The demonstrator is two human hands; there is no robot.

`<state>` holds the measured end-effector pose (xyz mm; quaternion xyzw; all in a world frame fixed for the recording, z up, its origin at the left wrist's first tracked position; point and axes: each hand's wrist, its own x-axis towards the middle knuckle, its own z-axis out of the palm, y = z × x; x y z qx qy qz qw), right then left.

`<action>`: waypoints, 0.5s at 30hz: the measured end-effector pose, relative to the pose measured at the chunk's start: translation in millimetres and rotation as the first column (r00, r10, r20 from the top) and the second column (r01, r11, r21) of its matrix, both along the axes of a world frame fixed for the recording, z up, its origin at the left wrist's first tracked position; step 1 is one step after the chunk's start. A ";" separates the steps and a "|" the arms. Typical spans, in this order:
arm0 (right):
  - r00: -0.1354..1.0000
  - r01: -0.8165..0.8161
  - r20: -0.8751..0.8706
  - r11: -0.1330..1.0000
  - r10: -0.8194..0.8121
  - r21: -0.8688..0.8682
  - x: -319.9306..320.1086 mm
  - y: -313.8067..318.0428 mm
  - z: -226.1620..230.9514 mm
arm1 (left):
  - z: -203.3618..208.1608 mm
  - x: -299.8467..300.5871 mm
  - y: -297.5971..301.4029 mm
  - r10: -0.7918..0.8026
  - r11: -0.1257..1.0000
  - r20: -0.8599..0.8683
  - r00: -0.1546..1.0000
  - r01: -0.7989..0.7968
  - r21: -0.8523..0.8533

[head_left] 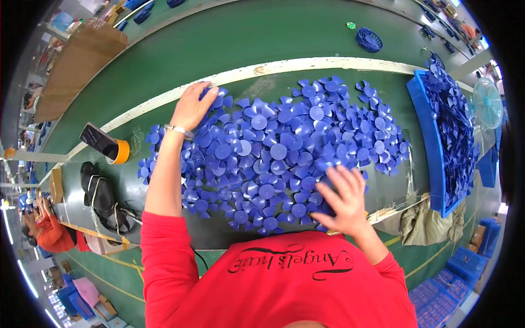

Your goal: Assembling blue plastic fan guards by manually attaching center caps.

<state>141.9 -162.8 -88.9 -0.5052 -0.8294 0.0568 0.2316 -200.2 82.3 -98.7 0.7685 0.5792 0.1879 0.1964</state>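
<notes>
A broad heap of blue plastic fan blades (278, 151) lies on the green worktop in front of me. At the heap's far left edge my left hand (192, 106) rests over some blades, thumb apart from the fingers. Blue shows between thumb and fingers, but no firm grip is visible. My right hand (345, 199) is at the near right side of the heap, its fingers spread over the blades and nothing held. Several blades at the right lie looser than those in the middle.
At the right stands a blue bin (429, 147) piled with fan blades, beside a light-blue fan (488, 102). A phone (99, 140) leans on an orange tape roll (121, 152) at left, near a black bag (104, 199). A blue fan grille (369, 40) lies beyond the white strip (262, 70).
</notes>
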 end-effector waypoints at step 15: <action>0.998 0.054 -0.023 0.994 -0.052 0.097 3.5 -8.2 -8.3 | 60.6 42.1 -69.8 -0.128 0.990 0.227 0.965 0.111 0.087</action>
